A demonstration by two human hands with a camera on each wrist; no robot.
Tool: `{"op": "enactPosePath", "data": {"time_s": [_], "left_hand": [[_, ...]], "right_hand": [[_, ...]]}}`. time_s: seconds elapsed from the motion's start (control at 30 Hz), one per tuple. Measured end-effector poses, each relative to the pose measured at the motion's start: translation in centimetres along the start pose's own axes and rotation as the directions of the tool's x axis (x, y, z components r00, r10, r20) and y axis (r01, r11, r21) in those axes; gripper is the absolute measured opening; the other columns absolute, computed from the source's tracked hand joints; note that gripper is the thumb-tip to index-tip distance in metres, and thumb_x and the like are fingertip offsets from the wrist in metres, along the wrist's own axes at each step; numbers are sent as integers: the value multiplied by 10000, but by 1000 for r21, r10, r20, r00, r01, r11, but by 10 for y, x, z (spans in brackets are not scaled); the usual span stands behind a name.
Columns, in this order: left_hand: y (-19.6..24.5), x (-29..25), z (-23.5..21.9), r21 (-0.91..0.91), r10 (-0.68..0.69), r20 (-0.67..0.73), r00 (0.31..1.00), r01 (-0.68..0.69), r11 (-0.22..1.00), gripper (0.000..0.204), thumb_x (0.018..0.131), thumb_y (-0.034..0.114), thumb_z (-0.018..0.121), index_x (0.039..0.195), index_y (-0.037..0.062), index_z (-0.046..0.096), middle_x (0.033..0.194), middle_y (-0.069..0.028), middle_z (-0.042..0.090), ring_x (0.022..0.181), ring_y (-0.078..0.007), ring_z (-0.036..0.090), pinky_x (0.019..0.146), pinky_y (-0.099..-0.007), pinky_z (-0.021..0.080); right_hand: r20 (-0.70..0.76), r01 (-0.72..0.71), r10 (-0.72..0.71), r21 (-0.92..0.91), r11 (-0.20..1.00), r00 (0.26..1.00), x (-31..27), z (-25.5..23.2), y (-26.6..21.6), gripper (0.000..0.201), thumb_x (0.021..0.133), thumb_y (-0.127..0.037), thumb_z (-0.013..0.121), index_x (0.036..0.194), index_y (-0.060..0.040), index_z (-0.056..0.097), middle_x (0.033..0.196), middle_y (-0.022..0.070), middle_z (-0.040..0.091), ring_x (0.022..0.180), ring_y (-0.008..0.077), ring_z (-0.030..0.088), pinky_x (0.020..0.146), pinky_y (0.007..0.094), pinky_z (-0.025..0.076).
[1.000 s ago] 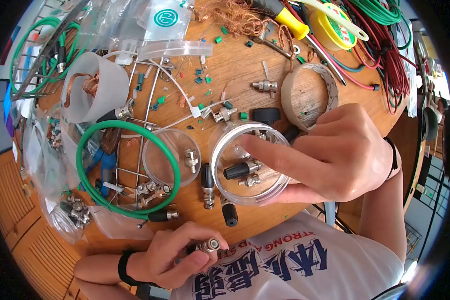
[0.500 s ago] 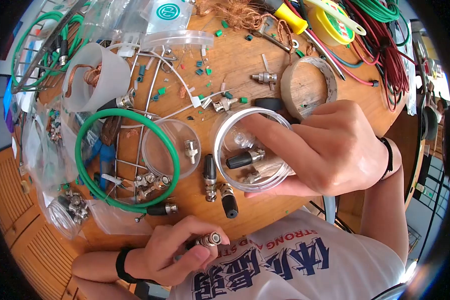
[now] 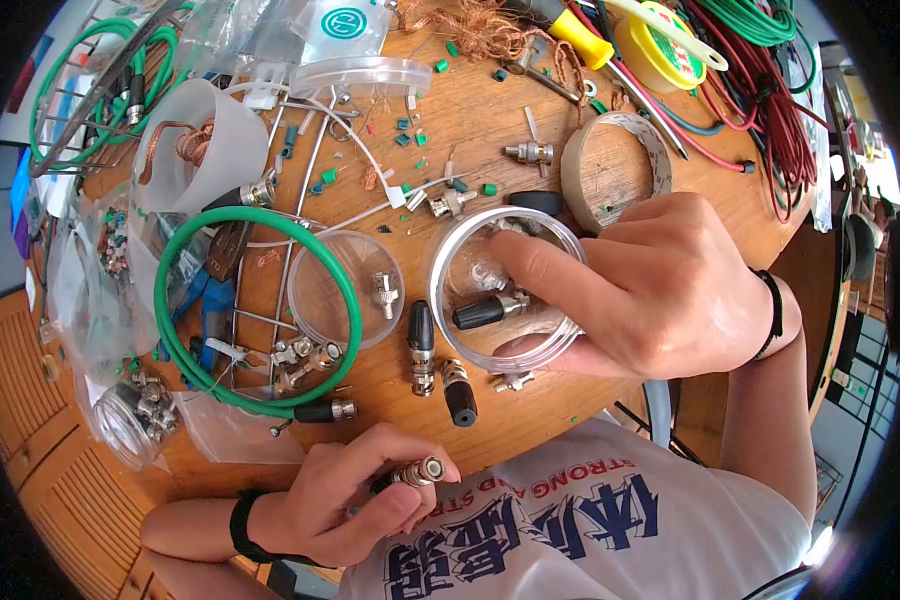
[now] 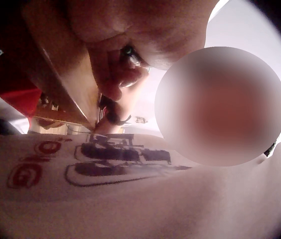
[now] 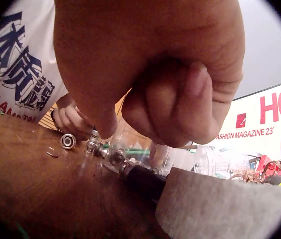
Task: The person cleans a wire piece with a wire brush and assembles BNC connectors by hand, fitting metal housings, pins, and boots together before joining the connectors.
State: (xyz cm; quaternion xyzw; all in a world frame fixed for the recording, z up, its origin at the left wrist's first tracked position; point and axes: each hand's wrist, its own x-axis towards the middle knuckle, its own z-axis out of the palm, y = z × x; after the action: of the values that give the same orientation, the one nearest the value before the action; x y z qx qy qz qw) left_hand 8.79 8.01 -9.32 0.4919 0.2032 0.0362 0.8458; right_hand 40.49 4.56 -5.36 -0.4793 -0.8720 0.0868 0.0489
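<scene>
My left hand (image 3: 320, 505), near the table's front edge, holds a BNC connector (image 3: 428, 470) in its curled fingers, the metal end facing up. In the left wrist view the fingers hide most of that connector. My right hand (image 3: 670, 290) grips a clear round plastic jar (image 3: 436, 275), index finger reaching over the rim inside and thumb along the outside. A black-bodied BNC connector (image 3: 485, 311) shows within the jar's outline, and a small metal connector (image 3: 513, 381) lies just below its rim. Two more black-bodied connectors (image 3: 421, 340) lie left of the jar.
A green cable loop (image 3: 160, 300) and a clear lid (image 3: 320, 325) bearing a metal connector are at left. Behind the jar stands a tape roll (image 3: 575, 175). Pliers (image 3: 218, 305), zip ties, insulation scraps, a screwdriver (image 3: 585, 40) and cable bundles (image 3: 780, 140) crowd the table.
The jar has shifted slightly away from my body with my right hand, so the small metal connector now shows outside its rim. My left hand keeps its hold, nearly still.
</scene>
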Motion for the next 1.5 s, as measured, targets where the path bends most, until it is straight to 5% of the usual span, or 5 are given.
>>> {"op": "enactPosePath", "data": {"time_s": [0.47, 0.87, 1.1, 1.23, 1.5], "left_hand": [[3, 9, 3, 496, 117, 129, 985, -166, 852, 185, 1059, 154, 537, 1186, 20, 527, 1291, -199, 729, 622, -184, 697, 597, -287, 558], [-3, 11, 5, 375, 155, 76, 985, -172, 911, 212, 1117, 166, 427, 1201, -11, 507, 1213, -222, 741, 595, -111, 671, 562, -255, 557], [-5, 8, 6, 323, 147, 44, 988, -153, 934, 255, 1115, 182, 500, 1264, -24, 519, 1031, -150, 760, 611, -105, 678, 556, -251, 548], [-5, 7, 7, 409, 146, 53, 988, -155, 900, 263, 1093, 182, 565, 1266, -16, 549, 962, -94, 771, 631, -105, 696, 556, -247, 543], [-5, 10, 8, 476, 170, 86, 982, -190, 858, 271, 1050, 169, 643, 1244, -8, 578, 937, -65, 788, 675, -140, 735, 582, -267, 559]], "right_hand": [[-267, 189, -137, 182, 965, 954, -12, -7, -16, 376, 745, -383, 911, 733, -108, 655, 515, -100, 336, 415, 88, 389, 450, 246, 247], [89, 319, -346, 228, 920, 934, -5, 6, -7, 208, 819, -106, 793, 977, 23, 753, 710, 7, 681, 548, 103, 648, 480, 251, 483], [-335, 391, -316, 184, 902, 888, -5, 14, -21, 229, 679, -80, 785, 901, -39, 747, 588, -63, 479, 436, 50, 397, 409, 222, 263], [-399, 391, -285, 214, 895, 871, -3, 21, -30, 193, 713, -49, 768, 903, -78, 747, 824, 49, 754, 442, 36, 413, 413, 196, 249], [-469, 462, -333, 192, 866, 818, -4, 27, -33, 160, 763, -44, 758, 922, -37, 743, 822, 84, 748, 453, 49, 472, 413, 194, 301]]}}
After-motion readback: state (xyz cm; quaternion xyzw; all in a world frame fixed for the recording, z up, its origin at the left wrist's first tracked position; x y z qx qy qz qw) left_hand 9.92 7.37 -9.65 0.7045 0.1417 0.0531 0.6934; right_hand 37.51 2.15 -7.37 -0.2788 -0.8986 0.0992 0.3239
